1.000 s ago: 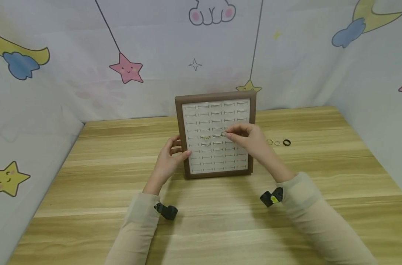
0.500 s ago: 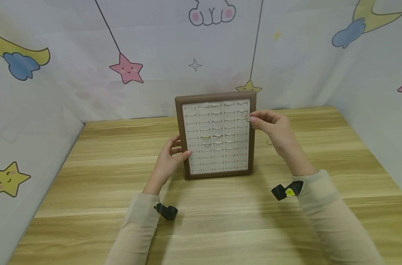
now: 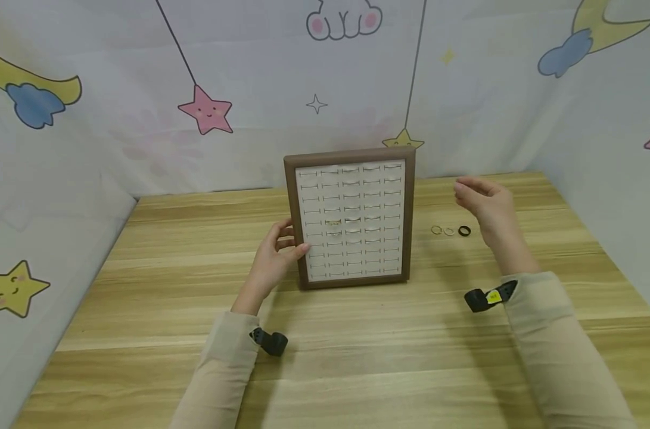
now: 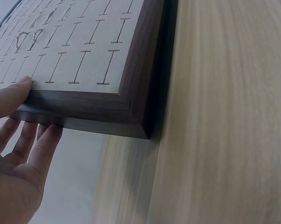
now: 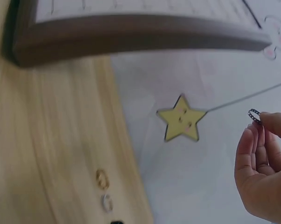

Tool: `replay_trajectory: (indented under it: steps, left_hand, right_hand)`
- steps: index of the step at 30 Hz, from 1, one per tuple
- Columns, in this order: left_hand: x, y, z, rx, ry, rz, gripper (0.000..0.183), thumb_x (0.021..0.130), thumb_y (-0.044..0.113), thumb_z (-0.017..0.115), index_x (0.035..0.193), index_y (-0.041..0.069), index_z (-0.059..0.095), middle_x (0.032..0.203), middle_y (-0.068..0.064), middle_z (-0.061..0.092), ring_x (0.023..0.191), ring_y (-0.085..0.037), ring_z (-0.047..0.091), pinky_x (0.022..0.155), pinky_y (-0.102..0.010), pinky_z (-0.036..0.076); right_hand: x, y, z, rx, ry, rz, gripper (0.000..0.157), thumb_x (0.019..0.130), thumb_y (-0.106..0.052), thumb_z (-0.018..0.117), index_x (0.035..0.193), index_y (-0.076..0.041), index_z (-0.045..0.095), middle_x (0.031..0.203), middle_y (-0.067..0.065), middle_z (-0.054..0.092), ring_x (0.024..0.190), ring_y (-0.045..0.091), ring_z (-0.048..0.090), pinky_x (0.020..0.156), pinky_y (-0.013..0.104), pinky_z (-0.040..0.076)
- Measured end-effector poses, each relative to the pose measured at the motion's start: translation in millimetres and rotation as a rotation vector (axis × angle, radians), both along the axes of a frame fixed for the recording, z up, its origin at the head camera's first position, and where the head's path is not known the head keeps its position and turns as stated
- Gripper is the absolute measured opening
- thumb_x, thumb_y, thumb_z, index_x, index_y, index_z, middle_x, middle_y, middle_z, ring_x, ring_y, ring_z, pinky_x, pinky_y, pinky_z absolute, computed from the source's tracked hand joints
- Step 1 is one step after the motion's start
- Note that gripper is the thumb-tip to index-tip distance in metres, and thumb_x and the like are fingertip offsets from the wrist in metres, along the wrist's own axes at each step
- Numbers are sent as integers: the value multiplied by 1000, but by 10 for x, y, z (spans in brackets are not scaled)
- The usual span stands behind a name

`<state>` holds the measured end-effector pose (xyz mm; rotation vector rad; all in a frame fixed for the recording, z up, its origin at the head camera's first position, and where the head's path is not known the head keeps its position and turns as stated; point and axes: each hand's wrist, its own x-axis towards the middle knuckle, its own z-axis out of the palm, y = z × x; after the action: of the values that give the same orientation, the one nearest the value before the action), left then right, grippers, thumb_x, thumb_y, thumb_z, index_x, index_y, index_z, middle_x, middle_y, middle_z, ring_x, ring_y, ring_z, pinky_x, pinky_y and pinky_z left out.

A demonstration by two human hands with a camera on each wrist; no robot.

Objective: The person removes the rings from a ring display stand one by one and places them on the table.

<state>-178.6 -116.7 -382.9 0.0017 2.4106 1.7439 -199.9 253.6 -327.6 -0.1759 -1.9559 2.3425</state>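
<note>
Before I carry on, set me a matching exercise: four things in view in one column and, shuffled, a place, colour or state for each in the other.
Things:
1. Left hand
2. Right hand
3. Black ring
4. Ring display frame

Places, colours, states:
A. Brown border, white slotted face
B. Pinching a small ring
C. On the table, at the right end of a row of three
D. Holding the frame's left side

Pairs: 1-D; 2-B; 3-C; 4-A
</note>
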Motion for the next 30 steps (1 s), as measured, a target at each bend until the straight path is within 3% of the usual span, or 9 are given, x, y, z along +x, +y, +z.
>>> replay_trajectory:
  steps: [6, 14, 23, 30]
  left_hand:
    - [-4, -1, 0, -6, 0, 2, 69, 89, 25, 69, 147, 20, 32, 141, -9, 44, 127, -27, 47, 100, -44, 46]
    - [2, 3, -5, -3, 5, 6, 69, 89, 23, 69, 147, 19, 33, 141, -10, 44, 127, -29, 47, 100, -45, 46]
    - [1, -5, -11, -8, -3, 6, 69, 89, 25, 69, 147, 20, 33, 141, -8, 44, 128, -28, 46, 101, -45, 46]
    - [-3, -4, -8, -2, 2, 6, 68, 89, 24, 69, 147, 20, 33, 140, -9, 44, 127, -28, 47, 100, -45, 46]
  right_hand:
    - [-25, 196, -152, 37, -88, -46, 8, 87, -17, 70, 93, -20, 67, 103, -8, 52, 83, 0, 60, 76, 8, 51]
    - [-41, 350, -311, 49, -161, -84, 8, 88, -14, 67, 87, -22, 66, 91, -11, 59, 76, -1, 63, 72, 9, 52]
    - [-11, 516, -492, 38, -260, -97, 20, 91, -6, 62, 79, -22, 67, 77, -14, 64, 71, -3, 65, 70, 9, 53]
    - [8, 618, -636, 15, -313, -92, 20, 91, -3, 60, 79, -18, 66, 78, -12, 62, 71, -2, 63, 73, 10, 53]
